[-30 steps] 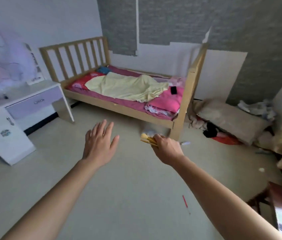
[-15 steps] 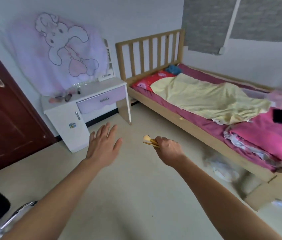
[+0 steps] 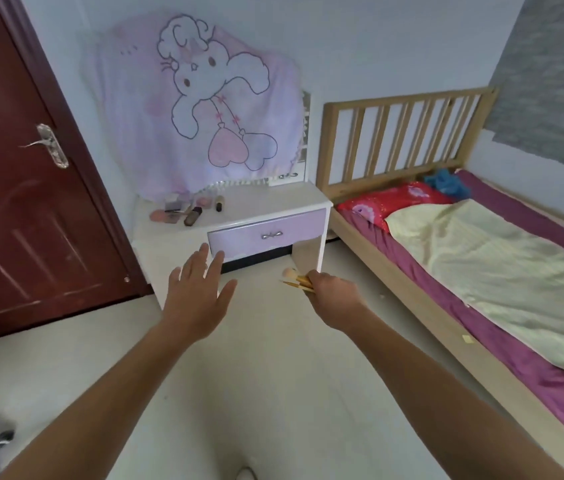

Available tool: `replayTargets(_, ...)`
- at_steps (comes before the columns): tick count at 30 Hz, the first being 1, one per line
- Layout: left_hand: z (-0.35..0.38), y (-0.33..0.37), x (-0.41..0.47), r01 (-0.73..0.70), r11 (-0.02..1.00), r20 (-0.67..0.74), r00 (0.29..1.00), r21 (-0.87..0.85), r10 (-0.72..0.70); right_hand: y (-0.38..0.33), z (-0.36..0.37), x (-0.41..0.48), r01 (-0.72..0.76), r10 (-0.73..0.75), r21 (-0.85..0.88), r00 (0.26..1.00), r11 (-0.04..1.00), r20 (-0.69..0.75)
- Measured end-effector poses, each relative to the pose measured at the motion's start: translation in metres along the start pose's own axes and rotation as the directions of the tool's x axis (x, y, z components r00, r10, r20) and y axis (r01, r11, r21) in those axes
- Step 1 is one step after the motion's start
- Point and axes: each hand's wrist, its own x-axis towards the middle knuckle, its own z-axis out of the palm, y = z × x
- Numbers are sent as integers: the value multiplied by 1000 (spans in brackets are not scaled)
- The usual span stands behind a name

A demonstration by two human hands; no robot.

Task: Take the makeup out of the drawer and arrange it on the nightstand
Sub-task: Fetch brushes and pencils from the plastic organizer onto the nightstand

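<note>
Makeup brushes (image 3: pixel 295 279): a small bundle with gold handles and one pale fluffy head showing. The right hand (image 3: pixel 334 299) grips them, fingers curled round the handles, bristle end pointing left. They are held in the air over the floor (image 3: pixel 273 393), in front of the right leg of the nightstand (image 3: pixel 273 200) and not touching it. The count is hard to read at this blur; perhaps two or three.

Left hand (image 3: pixel 199 296): flat, palm down, fingers straight and spread, holding nothing. It is raised beside the right hand, and its fingertips overlap the lower left corner of the drawer (image 3: pixel 266 235) in the view.

Nightstand: white, against the wall between door and bed. Drawer: lilac front, silver bow-shaped handle, closed. More makeup (image 3: pixel 183 211) lies on the left part of the top: a round pink compact, a dark tube on its side, a small upright bottle, and other small pieces near the wall.

A lilac cloth (image 3: pixel 204 109) printed with a cartoon animal and heart balloons drapes over something upright behind the nightstand.

A dark red door (image 3: pixel 31 209) at left is shut and has a silver lever handle.

A wooden bed (image 3: pixel 405 133) stands at right, its slatted headboard just beside the nightstand. On it are a red pillow (image 3: pixel 391 200) and a pale yellow blanket (image 3: pixel 498 258) over a purple sheet.
</note>
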Motion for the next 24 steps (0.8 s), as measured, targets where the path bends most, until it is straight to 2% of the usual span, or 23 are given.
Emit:
replayTargets(10,44,-91,255,5,1000,103,995,16,-7,18,16,258,-76,74,34,996,997,46)
replayTargets(16,118,-129,375,46,997,199,978,56,-57,49,73,404,-40,41,-7,996,999,83)
replayTargets(20,167,-152,461,128,990,316,938,62,-141,68,105,508,-12,7,52,996,999,94)
replayTargets(24,200,-176,536,186,980,362,911,66,-197,81,120,608,32,-38,66,995,997,90)
